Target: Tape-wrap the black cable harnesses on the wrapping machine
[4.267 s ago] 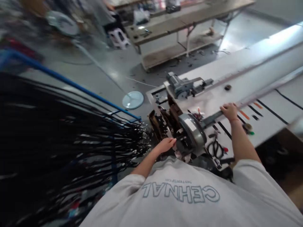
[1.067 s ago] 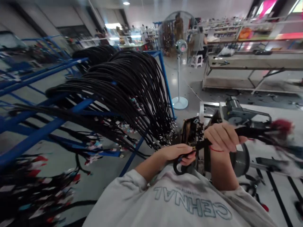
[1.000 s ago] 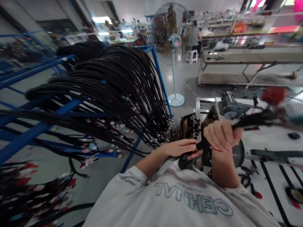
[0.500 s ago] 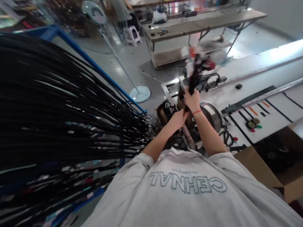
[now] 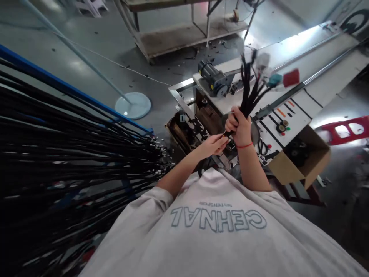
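My right hand (image 5: 240,125), with a red string on its wrist, is wrapped round a wire harness (image 5: 249,94). Black-sleeved branches fan out above that fist, ending in white, teal and red connectors that are slightly blurred. My left hand (image 5: 212,147) pinches the harness's lower end just below and left of the right hand. A bit of orange shows at those fingertips, too small to make out. Both hands are held over the near end of a machine with a metal frame (image 5: 184,102).
Many black harnesses (image 5: 72,134) hang along a blue rack (image 5: 72,90) at left. A motor (image 5: 215,77) sits on the long white bench (image 5: 288,50). Tape rolls (image 5: 282,126) lie on its near side. An open cardboard box (image 5: 285,169) stands at right, a stand's round base (image 5: 133,105) at left.
My view has turned right and down, bringing the box and a red stool into sight. The harness's connector ends have swung to the right. Both hands stay on the harness.
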A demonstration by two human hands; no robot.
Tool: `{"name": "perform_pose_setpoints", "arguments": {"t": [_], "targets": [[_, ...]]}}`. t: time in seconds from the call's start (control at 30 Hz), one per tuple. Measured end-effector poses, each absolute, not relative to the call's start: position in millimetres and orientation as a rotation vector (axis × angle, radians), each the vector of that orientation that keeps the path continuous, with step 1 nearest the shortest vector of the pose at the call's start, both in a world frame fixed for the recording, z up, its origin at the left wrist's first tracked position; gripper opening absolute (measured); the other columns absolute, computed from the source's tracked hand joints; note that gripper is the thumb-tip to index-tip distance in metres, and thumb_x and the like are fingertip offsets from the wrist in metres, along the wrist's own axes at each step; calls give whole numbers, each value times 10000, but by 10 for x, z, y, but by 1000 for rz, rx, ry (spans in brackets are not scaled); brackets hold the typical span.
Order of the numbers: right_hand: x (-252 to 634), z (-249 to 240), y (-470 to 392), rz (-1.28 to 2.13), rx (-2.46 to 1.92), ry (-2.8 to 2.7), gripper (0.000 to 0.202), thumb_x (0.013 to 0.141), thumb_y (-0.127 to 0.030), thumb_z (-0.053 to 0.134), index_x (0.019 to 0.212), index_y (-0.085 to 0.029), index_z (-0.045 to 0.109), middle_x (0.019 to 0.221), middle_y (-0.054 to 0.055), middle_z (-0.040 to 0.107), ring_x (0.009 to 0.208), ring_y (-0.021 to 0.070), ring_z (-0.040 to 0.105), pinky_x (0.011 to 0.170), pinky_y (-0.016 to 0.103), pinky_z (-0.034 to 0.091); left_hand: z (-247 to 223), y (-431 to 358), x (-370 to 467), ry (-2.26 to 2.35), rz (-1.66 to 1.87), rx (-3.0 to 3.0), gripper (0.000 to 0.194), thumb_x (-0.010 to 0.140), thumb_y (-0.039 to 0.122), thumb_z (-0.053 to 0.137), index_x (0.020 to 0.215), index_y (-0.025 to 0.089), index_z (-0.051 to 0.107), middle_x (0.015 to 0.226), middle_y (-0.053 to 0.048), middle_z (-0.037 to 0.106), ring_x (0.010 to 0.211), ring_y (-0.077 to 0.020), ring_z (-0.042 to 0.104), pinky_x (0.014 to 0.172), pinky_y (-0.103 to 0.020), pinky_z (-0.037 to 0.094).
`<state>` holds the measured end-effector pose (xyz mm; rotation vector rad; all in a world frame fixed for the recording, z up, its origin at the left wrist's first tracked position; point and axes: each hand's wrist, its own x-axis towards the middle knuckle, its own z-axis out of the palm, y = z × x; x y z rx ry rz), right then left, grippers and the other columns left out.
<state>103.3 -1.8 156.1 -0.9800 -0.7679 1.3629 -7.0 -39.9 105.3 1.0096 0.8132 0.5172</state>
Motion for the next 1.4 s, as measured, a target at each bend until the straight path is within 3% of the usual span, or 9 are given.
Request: {"name": "perform_pose_setpoints", "arguments": {"t": [0.13,0.33,0.47,0.57,0.8,1.0,1.17,1.27,1.4], "targets": [[1150,1467,-62,996,-1113,-615,320,868,-451,661,772,-234,447,472,-145,236,342,44,237,371,174,286,1091,-334,-147,993,699,1471,197,898,353,633,859,188,532,648,21,467,592,-133,512,558,-218,385],[1492,1762,-220,1007,-1062,-614,214,932,-397,559,808,-231,509,477,-135,166,323,53,174,341,185,225,1103,-489,-328,509,301,1366,457,970,586,412,851,169,557,585,36,420,415,-82,360,408,-207,306],[1666,1612,-69,650,-1248,-623,278,924,-454,570,786,-229,481,481,-138,211,317,45,250,351,184,278,1267,-662,-242,998,284,1792,278,1024,382,382,997,166,555,750,-58,608,663,-168,623,584,-236,450],[1718,1488,-27,573,-1241,-642,270,909,-428,592,773,-227,475,469,-143,233,316,48,269,348,191,289,1347,-730,-283,1125,214,2013,250,1019,344,404,1044,161,573,861,-104,681,790,-226,679,673,-284,476],[1471,2088,-299,841,-996,-828,255,914,-394,622,782,-234,475,509,-124,231,360,51,283,385,198,314,1378,-621,-453,693,588,1803,338,1030,386,325,992,157,572,721,-11,625,632,-130,585,614,-229,434],[1410,2671,-501,1117,-747,-1050,467,863,-539,681,631,-246,401,497,-93,186,360,63,201,329,216,253,1541,-610,-370,504,753,1731,409,1015,510,322,910,176,533,605,38,530,524,-102,503,532,-214,376],[1195,2519,-493,1068,-859,-1021,508,881,-647,596,645,-253,380,495,-84,178,376,80,239,353,227,285,1643,-625,-373,450,812,1606,554,1011,607,189,753,194,453,559,23,494,485,-94,460,481,-218,342],[1104,2336,-443,1124,-900,-912,472,879,-583,637,666,-245,386,503,-95,185,379,69,229,349,210,259,1592,-551,-367,497,787,1647,487,996,601,308,799,188,473,581,38,469,501,-93,432,493,-223,332],[1322,2221,-355,1179,-921,-689,324,842,-482,695,779,-229,502,603,-83,416,476,49,405,420,175,376,1435,-460,-460,512,562,1724,341,979,478,419,852,178,520,614,35,511,521,-95,448,520,-218,350]]}}
